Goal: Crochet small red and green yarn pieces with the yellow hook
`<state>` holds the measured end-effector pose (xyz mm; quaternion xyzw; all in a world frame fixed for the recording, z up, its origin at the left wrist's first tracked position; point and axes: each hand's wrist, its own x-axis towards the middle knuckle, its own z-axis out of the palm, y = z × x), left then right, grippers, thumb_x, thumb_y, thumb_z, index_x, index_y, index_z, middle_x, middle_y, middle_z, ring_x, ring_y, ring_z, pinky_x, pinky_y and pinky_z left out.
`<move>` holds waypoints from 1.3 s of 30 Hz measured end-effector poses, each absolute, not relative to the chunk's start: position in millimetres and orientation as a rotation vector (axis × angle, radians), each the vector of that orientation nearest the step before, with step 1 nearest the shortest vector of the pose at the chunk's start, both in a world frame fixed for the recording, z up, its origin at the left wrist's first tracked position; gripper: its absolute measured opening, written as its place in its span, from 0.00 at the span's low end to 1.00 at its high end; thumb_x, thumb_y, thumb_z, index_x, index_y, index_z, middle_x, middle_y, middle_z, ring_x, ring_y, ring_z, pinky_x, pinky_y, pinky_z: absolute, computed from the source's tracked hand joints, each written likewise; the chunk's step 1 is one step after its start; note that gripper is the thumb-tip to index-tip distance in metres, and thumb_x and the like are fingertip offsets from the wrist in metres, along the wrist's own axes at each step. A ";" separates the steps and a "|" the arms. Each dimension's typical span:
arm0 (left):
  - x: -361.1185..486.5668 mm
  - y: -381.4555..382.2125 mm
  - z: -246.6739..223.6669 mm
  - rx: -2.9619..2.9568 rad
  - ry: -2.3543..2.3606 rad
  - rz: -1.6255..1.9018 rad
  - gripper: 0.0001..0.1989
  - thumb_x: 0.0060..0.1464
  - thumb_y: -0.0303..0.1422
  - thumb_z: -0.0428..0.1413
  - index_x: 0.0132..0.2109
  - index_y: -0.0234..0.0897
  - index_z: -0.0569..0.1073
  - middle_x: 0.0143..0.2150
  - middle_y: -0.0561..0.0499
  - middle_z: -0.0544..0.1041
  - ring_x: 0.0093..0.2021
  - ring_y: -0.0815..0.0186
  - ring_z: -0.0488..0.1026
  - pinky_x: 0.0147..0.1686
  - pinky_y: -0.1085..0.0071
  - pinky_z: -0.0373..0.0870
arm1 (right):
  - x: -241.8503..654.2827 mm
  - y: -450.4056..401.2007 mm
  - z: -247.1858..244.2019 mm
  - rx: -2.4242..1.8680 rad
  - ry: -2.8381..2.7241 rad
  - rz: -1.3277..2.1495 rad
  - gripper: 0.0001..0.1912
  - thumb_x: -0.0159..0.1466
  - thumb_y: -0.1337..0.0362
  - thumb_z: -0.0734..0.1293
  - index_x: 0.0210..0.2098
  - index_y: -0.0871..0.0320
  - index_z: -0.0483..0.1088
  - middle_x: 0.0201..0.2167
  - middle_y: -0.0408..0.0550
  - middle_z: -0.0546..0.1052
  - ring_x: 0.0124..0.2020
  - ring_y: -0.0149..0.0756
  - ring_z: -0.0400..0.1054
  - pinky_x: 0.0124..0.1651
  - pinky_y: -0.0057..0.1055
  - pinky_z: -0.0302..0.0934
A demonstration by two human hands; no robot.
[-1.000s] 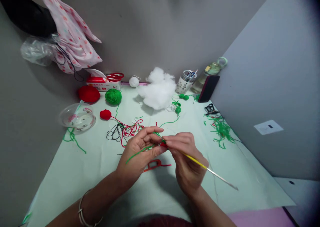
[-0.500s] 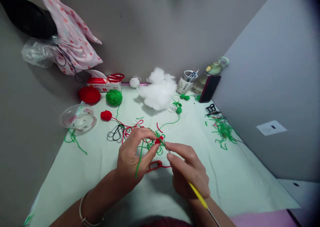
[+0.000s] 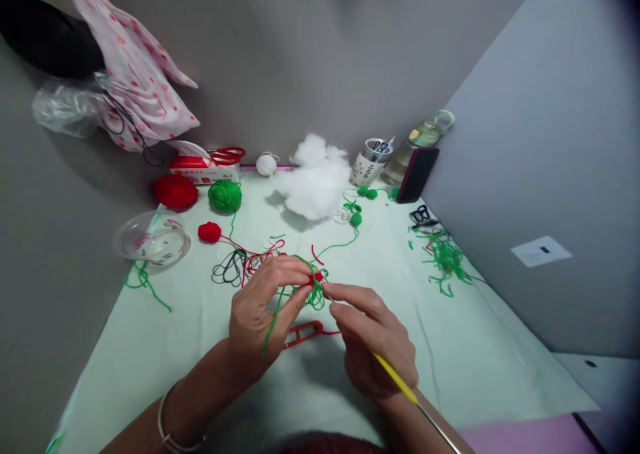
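Note:
Between thumb and forefinger, my left hand [image 3: 265, 304] pinches a small red crocheted piece [image 3: 316, 279] with a bit of white at its edge. Green yarn [image 3: 273, 327] runs over the left fingers and hangs down past the thumb. My right hand [image 3: 377, 341] grips a crochet hook [image 3: 395, 377] with a yellow handle, its thin tip up against the red piece. Whether the tip is through a stitch is too small to tell. A red plastic tool [image 3: 304, 334], shaped like a large pin, lies on the table beneath the hands with red yarn beside it.
Behind the hands lie tangled red and black yarn [image 3: 230, 269], a green yarn ball [image 3: 225, 196] and white stuffing [image 3: 315, 181]. A clear bowl [image 3: 125, 241] stands left. At right are green yarn scraps [image 3: 447, 257], small black scissors [image 3: 423, 215] and a propped phone [image 3: 419, 175].
Both hands stay close together at the red piece, and the hook's handle has tilted slightly. The whole view has shifted a little to the left.

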<state>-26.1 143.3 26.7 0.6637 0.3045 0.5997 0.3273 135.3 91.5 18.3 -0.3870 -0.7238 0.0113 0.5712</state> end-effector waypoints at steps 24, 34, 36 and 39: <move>-27.5 144.2 29.0 1.625 0.854 1.477 0.11 0.58 0.19 0.63 0.37 0.43 0.78 0.37 0.51 0.84 0.40 0.62 0.82 0.43 0.64 0.78 | 135.0 90.3 12.9 -0.943 -1.766 -0.020 0.21 0.72 0.74 0.66 0.61 0.52 0.76 0.51 0.57 0.84 0.50 0.44 0.82 0.45 0.40 0.81; -24.7 143.4 24.3 1.569 0.891 1.497 0.11 0.56 0.19 0.64 0.37 0.43 0.79 0.37 0.52 0.83 0.41 0.62 0.81 0.46 0.64 0.77 | 125.2 94.6 13.8 -0.991 -1.567 0.141 0.18 0.71 0.76 0.65 0.52 0.50 0.79 0.47 0.53 0.85 0.45 0.41 0.83 0.42 0.38 0.81; -23.2 142.0 24.9 1.461 0.916 1.445 0.11 0.57 0.20 0.64 0.36 0.42 0.78 0.37 0.53 0.83 0.41 0.63 0.81 0.45 0.66 0.77 | 125.3 92.9 13.7 -1.008 -1.688 -0.060 0.20 0.70 0.76 0.66 0.54 0.49 0.79 0.48 0.52 0.86 0.47 0.41 0.83 0.46 0.39 0.82; -21.7 139.1 29.4 1.370 0.913 1.444 0.10 0.56 0.20 0.64 0.34 0.42 0.77 0.35 0.53 0.81 0.40 0.64 0.80 0.45 0.68 0.76 | 127.6 90.7 14.8 -0.986 -1.811 -0.205 0.21 0.68 0.76 0.69 0.55 0.48 0.78 0.48 0.52 0.86 0.47 0.41 0.83 0.48 0.38 0.81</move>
